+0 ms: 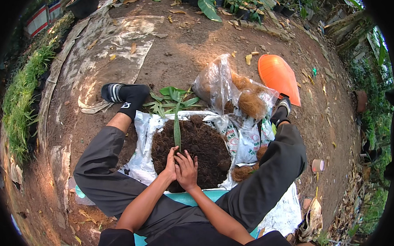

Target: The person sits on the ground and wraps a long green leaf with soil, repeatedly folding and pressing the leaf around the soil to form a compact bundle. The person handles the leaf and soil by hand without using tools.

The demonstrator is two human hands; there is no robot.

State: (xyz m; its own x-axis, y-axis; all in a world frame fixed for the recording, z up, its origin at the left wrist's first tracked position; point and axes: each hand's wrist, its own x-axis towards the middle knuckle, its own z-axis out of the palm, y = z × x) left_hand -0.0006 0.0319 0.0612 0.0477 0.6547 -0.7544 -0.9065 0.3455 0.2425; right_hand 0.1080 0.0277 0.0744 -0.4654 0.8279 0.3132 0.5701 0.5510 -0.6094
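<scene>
A long, mottled green leaf (177,130), like a snake plant's, stands over dark soil (209,153) mixed with brown fibre. My left hand (170,164) is at its lower end, fingers closed around the base. Against it lies my right hand (186,171), its fingers stretched forward beside the leaf; whether it also grips something underneath is hidden. Both hands are low over the soil, which fills a white plastic sack (143,153) with its rim rolled down. Dirt marks the fingertips.
Cut green leaves (175,99) lie beyond the sack. A clear plastic bag (218,81) holds coconut fibre clumps (252,104). An orange conical hat (279,77) rests near my right foot (281,110). Printed white bags (247,145) and loose fibre (242,173) sit by my right leg.
</scene>
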